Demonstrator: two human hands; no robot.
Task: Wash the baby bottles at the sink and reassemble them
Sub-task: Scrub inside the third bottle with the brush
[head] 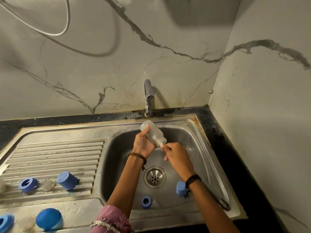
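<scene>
The person's left wrist carries a bracelet of small brown beads [137, 155] with a short tassel or knot hanging from it. A black cord band [193, 178] circles the right wrist, its loose ends dangling below the arm. A few small dark dots [172, 155] mark the back of the right hand [175, 157], and the left arm ends in a pushed-up pink sleeve [111, 219] trimmed with a pale, glittery edging.

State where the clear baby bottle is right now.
Head view: the clear bottle is held over the sink basin, below the tap, gripped by the left hand.
</scene>
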